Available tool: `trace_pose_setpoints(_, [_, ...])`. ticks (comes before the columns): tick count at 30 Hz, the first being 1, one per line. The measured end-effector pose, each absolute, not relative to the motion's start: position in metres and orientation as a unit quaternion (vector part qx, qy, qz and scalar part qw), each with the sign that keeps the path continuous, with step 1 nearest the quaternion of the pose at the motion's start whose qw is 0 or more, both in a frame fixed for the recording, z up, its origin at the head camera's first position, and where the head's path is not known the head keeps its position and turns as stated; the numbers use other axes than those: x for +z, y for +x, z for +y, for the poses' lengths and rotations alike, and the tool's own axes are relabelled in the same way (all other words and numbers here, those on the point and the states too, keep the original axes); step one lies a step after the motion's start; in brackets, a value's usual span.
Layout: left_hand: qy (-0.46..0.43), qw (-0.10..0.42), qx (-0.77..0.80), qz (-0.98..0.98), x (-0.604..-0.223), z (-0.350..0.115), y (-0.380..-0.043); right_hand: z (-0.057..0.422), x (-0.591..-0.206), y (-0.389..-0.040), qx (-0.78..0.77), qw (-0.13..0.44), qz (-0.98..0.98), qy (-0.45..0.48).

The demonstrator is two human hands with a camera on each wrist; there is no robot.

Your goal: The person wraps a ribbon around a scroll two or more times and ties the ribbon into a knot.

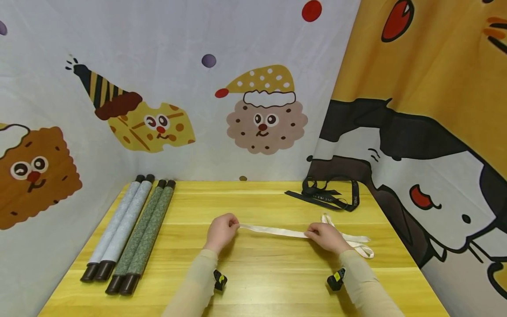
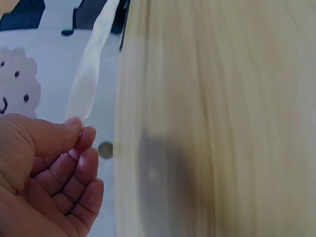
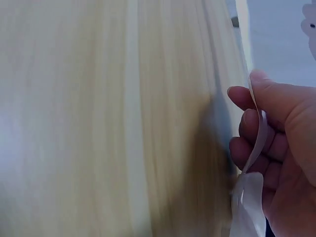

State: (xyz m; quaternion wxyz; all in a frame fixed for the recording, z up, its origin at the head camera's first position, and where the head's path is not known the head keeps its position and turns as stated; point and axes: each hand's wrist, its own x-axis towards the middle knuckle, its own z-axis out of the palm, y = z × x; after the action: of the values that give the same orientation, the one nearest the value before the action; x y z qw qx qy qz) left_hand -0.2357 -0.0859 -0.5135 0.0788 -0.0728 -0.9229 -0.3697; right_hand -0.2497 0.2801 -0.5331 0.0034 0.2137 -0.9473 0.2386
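Observation:
A white ribbon [image 1: 273,230] stretches between the two hands above the table. My left hand [image 1: 222,231] pinches its left end between thumb and forefinger; the left wrist view shows the ribbon [image 2: 88,81] rising from that pinch, the other fingers loosely curled. Thumb and forefinger of my right hand [image 1: 326,237] pinch the ribbon farther along. Past the right hand, the rest of the white ribbon lies in loops on the table. In the right wrist view, a slack length of ribbon [image 3: 249,197] hangs down across the curled fingers.
Two pale blue rolls [image 1: 119,229] and two green rolls [image 1: 146,237], all with dark end caps, lie side by side at the left. A black printed ribbon [image 1: 322,196] lies loosely at the back right of the wooden table [image 1: 269,281]. Patterned curtains [image 1: 178,44] stand behind and beside it.

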Motion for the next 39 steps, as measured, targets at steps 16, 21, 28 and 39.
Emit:
trace_pose_setpoints(16, [-0.022,0.067,-0.343,-0.937,-0.509,-0.156,-0.235,0.316,-0.532,-0.249,0.175,-0.027,-0.962,0.206])
trace_pose_setpoints(21, [-0.007,0.060,-0.330,-0.942,-0.512,-0.179,-0.232,0.320,-0.529,-0.248,0.156,-0.018,-0.965,0.211])
trace_pose_setpoints(28, [0.006,0.061,-0.316,-0.947,-0.511,-0.208,-0.225,0.324,-0.525,-0.248,0.145,-0.006,-0.967,0.210])
trace_pose_setpoints(39, [0.048,0.034,-0.278,-0.959,-0.504,-0.250,-0.218,0.332,-0.527,-0.251,0.160,-0.014,-0.972,0.172])
